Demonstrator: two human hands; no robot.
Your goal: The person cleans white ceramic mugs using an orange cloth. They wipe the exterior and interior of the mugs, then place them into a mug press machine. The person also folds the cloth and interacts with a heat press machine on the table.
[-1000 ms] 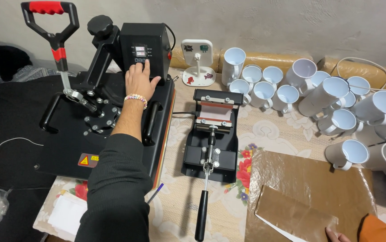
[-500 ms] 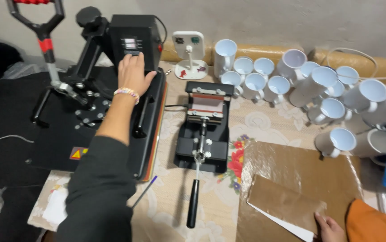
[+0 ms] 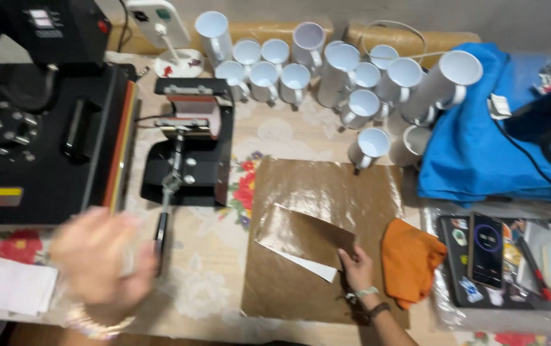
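My right hand (image 3: 357, 268) pinches the small brown sheet (image 3: 304, 236) on the big brown paper (image 3: 326, 192). My left hand (image 3: 99, 263) is blurry, fingers spread, holding nothing.

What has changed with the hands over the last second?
The left hand has come off the large black flat heat press and pulled back toward the table's near edge, blurred and holding nothing. The right hand has come to rest on the small brown paper sheet. The black mug press and white mugs stayed put.
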